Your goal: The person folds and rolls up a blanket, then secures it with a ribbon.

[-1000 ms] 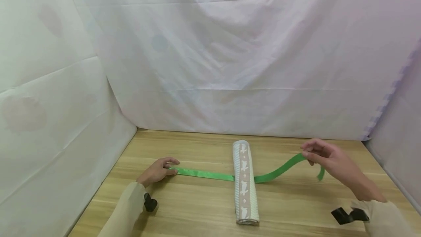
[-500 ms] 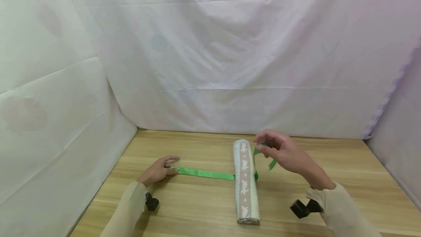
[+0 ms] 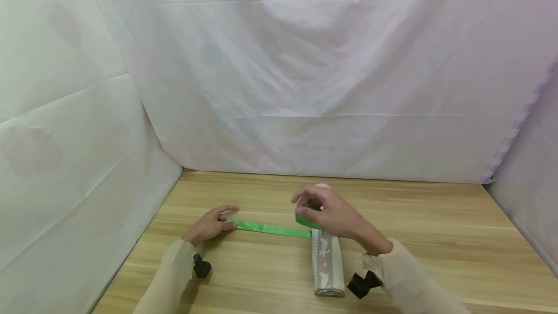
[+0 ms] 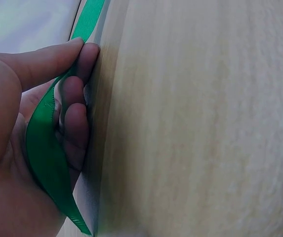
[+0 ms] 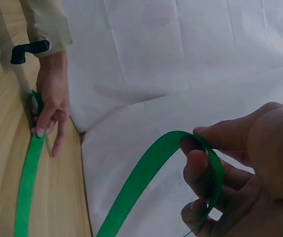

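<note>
A rolled towel [image 3: 329, 265], pale with a brown band of white animal figures, lies lengthwise on the table. From its left side a green ribbon [image 3: 274, 229] runs flat to my left hand [image 3: 210, 226]. In the left wrist view, the left thumb and index finger pinch the ribbon [image 4: 45, 133], whose tail loops across the palm. My right hand [image 3: 333, 212] is raised over the towel's far half, hiding part of it. Thumb and fingertips there pinch the ribbon's other end, which curves in an arc in the right wrist view, its tail passing through the palm.
The wooden table [image 3: 261, 275] is bounded by a white cloth backdrop [image 3: 279, 86] behind, with more cloth at the left and right sides. Black wrist mounts stick out from both sleeves [image 3: 167, 275].
My right hand has carried its ribbon end leftward from the right side of the table to above the towel. The left hand and the towel have stayed in place.
</note>
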Available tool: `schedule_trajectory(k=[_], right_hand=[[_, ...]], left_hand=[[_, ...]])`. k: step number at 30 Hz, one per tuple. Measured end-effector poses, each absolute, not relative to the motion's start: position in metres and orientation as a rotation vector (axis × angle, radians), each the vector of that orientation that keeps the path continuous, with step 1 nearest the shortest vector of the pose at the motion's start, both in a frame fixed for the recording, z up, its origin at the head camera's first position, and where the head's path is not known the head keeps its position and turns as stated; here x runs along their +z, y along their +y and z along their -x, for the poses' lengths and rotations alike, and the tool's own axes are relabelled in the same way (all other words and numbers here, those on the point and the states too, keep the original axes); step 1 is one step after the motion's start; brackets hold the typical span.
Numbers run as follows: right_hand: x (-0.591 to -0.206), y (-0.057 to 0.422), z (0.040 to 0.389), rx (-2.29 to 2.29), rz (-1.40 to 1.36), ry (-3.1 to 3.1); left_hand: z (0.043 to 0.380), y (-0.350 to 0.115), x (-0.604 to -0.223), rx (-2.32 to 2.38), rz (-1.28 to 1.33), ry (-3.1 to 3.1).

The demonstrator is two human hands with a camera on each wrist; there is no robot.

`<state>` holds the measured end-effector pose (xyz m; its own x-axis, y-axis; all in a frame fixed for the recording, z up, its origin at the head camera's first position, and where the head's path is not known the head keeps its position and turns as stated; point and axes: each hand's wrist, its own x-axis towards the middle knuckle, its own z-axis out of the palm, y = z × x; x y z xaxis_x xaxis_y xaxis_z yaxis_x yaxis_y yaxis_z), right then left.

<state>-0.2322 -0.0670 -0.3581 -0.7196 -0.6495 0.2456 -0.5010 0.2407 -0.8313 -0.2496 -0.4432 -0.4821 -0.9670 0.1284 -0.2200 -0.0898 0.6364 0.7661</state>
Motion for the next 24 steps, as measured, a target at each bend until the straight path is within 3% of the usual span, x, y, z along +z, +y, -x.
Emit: schedule_trajectory(k=[24], right_hand=[[-0.432, -0.137, 0.217, -1.387, 1.051, 2.243]], left_hand=[[0.250, -0.442, -0.483, 1.241, 0.017, 2.608]])
